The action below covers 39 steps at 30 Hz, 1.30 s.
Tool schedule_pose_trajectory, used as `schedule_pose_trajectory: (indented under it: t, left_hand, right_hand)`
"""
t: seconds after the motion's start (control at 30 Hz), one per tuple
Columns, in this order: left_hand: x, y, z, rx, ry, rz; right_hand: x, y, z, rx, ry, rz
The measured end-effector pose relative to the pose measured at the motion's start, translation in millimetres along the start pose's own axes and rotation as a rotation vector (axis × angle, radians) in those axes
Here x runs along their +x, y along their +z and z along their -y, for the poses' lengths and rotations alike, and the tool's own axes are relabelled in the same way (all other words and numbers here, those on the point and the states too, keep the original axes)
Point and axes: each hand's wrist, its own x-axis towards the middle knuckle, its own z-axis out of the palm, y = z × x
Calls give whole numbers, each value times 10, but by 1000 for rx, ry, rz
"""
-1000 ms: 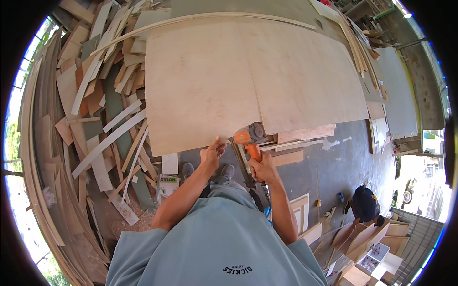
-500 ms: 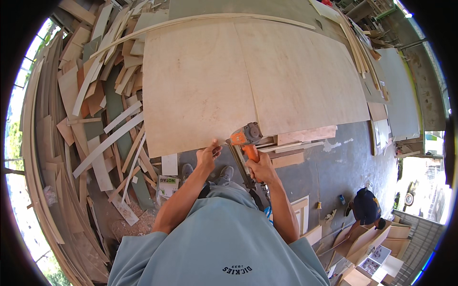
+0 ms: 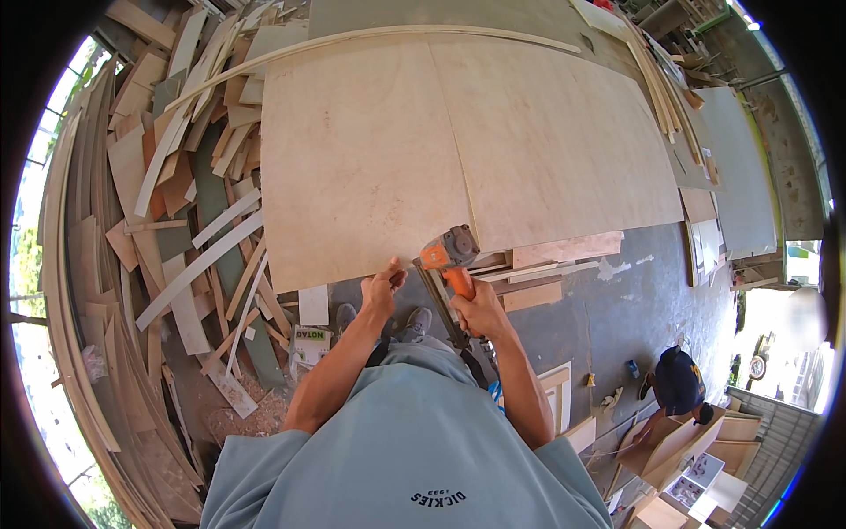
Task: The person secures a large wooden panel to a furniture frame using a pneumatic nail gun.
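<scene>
A large pale plywood sheet point(image 3: 352, 150) lies flat in front of me, with a seam running across it from the far to the near edge. My left hand point(image 3: 379, 291) is closed at its near edge, fingertips pinching the rim. Just right of it, my right hand point(image 3: 478, 310) wraps round the handle of an orange and grey nail gun point(image 3: 451, 250). The gun's nose sits at the near edge of the sheet, close to my left fingers; whether it touches the wood I cannot tell. Its long magazine slants back toward my body.
Wood offcuts point(image 3: 181, 291) are heaped along the left. Thin strips point(image 3: 538, 273) and boards lie beneath the sheet's near right edge. A long batten point(image 3: 370, 33) crosses the far edge. At lower right, another person point(image 3: 679, 383) bends over wooden boxes point(image 3: 674, 450).
The nail gun and my right hand have shifted slightly left along the sheet's near edge, closer to my left hand. My left hand stays nearly where it was.
</scene>
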Motion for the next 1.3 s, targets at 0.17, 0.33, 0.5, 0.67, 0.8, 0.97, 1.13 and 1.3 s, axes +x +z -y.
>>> schedule_pose_trajectory:
  t: [0.17, 0.33, 0.5, 0.67, 0.8, 0.97, 1.13, 1.3]
  left_hand:
    - [33, -31, 17, -1, -4, 0]
    - [-4, -15, -10, -2, 6, 1]
    - [4, -27, 2, -4, 10, -3]
    - [46, -76, -2, -1, 25, 3]
    - [11, -59, 0, 1, 50, 17]
    - [18, -76, -12, 2, 55, 14]
    - [45, -84, -4, -16, 61, 33]
    - [66, -125, -28, -6, 76, 28]
  right_hand:
    - [25, -6, -8, -43, 19, 19]
    - [24, -9, 7, -14, -7, 18]
    - [1, -12, 79, -30, -27, 16]
    - [-49, -42, 157, -43, -20, -22]
    - [-6, -98, 46, 14, -17, 6]
    - [20, -95, 8, -3, -9, 4]
    - [30, -110, 13, -4, -50, 7]
    - [-105, -167, -11, 1, -74, -22]
